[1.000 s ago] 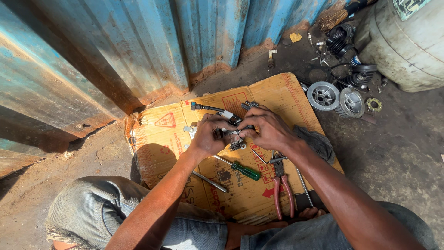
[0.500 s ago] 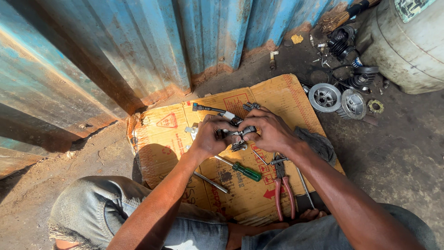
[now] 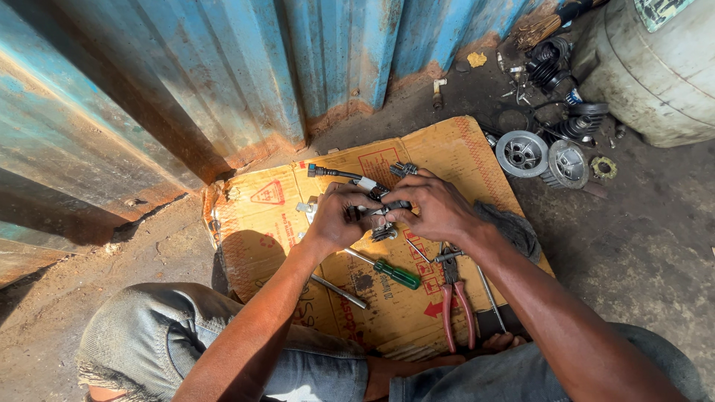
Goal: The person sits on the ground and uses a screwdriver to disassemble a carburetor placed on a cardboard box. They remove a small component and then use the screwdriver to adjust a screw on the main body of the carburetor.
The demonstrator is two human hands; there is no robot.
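— What are you holding?

— Your left hand (image 3: 335,216) and right hand (image 3: 436,208) both close their fingers on a small dark metal part with a cable (image 3: 376,212), just above the flattened yellow cardboard sheet (image 3: 261,223).

— Any change?

— Barely; the grip has held for a second. The green-handled screwdriver (image 3: 395,273) and red-handled pliers (image 3: 456,298) lie untouched.

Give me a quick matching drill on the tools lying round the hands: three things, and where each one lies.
Things:
1. green-handled screwdriver
2. red-handled pliers
3. two round metal parts

Places:
A. on the bare ground, right of the cardboard
B. on the cardboard, just below the left hand
C. on the cardboard, below the right hand, handles toward the person

Pairs: 1-B, 2-C, 3-A
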